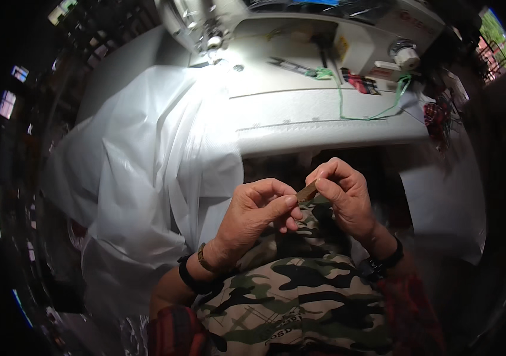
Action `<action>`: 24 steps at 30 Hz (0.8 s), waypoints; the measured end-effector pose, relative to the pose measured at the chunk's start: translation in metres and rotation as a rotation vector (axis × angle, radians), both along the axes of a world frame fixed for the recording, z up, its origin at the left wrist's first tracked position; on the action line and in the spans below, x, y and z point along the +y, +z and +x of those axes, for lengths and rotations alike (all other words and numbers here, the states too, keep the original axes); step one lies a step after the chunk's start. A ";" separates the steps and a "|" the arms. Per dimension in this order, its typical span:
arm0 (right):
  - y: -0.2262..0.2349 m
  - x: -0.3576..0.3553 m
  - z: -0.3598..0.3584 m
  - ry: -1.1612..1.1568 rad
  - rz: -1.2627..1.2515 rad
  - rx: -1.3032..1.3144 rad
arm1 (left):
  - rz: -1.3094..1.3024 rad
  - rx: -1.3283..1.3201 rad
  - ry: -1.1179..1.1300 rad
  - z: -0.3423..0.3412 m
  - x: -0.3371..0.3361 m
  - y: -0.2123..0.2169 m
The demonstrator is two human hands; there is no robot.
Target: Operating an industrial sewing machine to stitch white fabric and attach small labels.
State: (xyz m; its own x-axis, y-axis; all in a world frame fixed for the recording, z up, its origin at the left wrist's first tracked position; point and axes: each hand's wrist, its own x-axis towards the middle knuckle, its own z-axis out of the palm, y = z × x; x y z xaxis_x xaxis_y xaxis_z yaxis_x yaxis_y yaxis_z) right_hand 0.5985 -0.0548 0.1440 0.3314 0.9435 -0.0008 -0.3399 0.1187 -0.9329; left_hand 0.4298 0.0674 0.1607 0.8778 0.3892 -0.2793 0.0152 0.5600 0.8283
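Both my hands meet just in front of my chest, below the edge of a sewing table. My left hand (259,210) and my right hand (342,199) pinch the two ends of a small flat brown strip (307,192) between fingertips and thumbs. Camouflage-patterned cloth (294,285) lies under my wrists. Each wrist wears a dark band, and a thin bracelet sits on the left one.
A white sewing machine (217,24) stands at the back on a white table (324,118). White fabric (146,166) drapes from the needle area down the left side. A green thread (348,113), a thread spool (407,57) and small tools lie on the table.
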 end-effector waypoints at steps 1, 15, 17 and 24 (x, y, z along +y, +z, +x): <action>-0.002 0.002 -0.006 0.019 -0.002 -0.002 | 0.011 -0.008 0.009 -0.007 -0.001 -0.002; -0.023 0.024 -0.055 0.004 -0.044 0.140 | 0.036 -0.029 0.079 -0.037 0.007 -0.025; -0.025 0.024 -0.055 0.015 -0.074 0.151 | 0.043 -0.011 0.054 -0.036 0.007 -0.028; -0.023 0.021 -0.054 -0.033 -0.053 -0.096 | 0.286 0.040 -0.010 -0.035 0.006 -0.031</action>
